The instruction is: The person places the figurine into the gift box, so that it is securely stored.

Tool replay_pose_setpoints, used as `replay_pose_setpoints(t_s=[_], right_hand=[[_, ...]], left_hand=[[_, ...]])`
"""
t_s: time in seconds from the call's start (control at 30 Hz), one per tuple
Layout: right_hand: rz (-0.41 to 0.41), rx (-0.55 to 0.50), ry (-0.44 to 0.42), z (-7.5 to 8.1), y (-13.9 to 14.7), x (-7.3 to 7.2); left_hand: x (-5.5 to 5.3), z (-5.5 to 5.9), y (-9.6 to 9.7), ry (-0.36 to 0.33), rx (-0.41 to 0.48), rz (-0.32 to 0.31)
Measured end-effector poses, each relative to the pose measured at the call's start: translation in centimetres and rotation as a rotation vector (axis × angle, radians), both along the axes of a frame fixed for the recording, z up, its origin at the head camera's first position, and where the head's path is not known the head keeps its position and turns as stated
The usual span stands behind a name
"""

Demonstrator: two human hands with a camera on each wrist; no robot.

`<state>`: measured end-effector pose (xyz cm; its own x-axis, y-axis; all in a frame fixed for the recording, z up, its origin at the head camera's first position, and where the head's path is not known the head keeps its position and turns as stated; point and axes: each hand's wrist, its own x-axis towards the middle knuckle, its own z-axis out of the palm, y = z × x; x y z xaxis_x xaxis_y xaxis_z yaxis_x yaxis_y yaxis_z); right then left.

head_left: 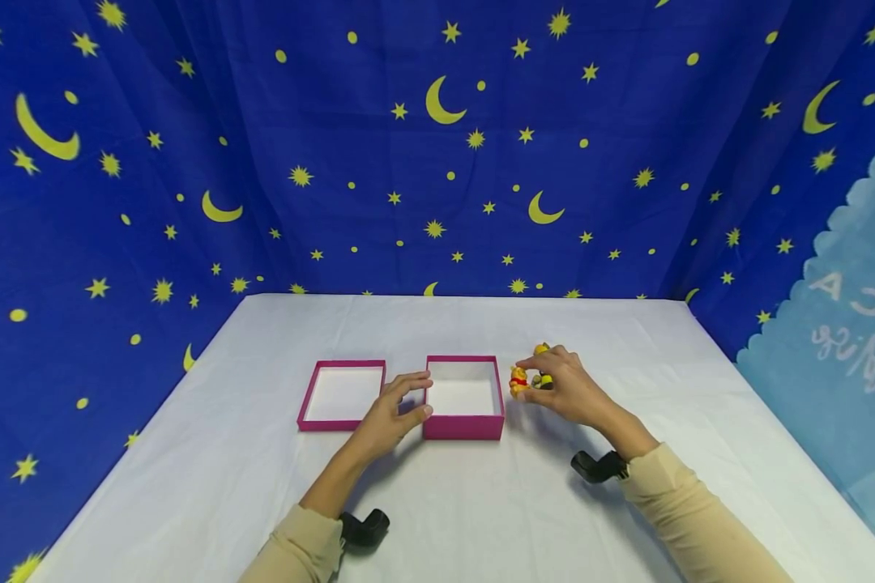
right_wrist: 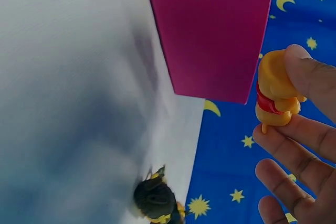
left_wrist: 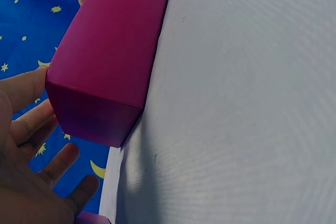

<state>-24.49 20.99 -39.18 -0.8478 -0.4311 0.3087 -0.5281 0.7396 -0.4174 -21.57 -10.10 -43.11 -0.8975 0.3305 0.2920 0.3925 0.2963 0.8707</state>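
In the head view my right hand [head_left: 567, 387] pinches a small yellow bear figurine [head_left: 518, 380] with a red shirt, just right of the open pink box [head_left: 463, 427]. Thumb and fingertips grip the bear [right_wrist: 275, 90] at its two ends in the right wrist view, above the tabletop. My left hand [head_left: 389, 417] is at the box's left side, its fingers spread and relaxed. There the thumb and a fingertip meet the wall's edge, as the left wrist view shows with the pink box [left_wrist: 107, 40]. The box's white inside faces up.
A shallow pink lid [head_left: 343, 425], white inside, lies left of the box, partly behind the left hand. Yellow-and-dark figurines [head_left: 542, 380] stand beyond the right hand, partly hidden by it. A white cloth [head_left: 481, 510] covers the table, with a blue star-patterned curtain [head_left: 379, 146] behind.
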Motion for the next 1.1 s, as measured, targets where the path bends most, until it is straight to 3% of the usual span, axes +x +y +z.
replay_pose_setpoints(t_s=[0.1,0.33,0.63,1.1], right_hand=[[0.005,0.001,-0.011,0.3,-0.3,0.2],[0.046,-0.017,0.023,0.7,-1.1,0.3],[0.073,-0.022,0.078,1.1,-2.5,0.4],[0.081,-0.03,0.042,1.3,-4.2,0.3]], left_hand=[[0.3,0.4,0.1,0.001,0.001,0.004],[1.9,3.0,0.4,-0.02,-0.011,-0.004],[2.0,3.3,0.5,-0.023,-0.004,-0.009],[2.1,3.3,0.4,-0.029,-0.016,-0.016]])
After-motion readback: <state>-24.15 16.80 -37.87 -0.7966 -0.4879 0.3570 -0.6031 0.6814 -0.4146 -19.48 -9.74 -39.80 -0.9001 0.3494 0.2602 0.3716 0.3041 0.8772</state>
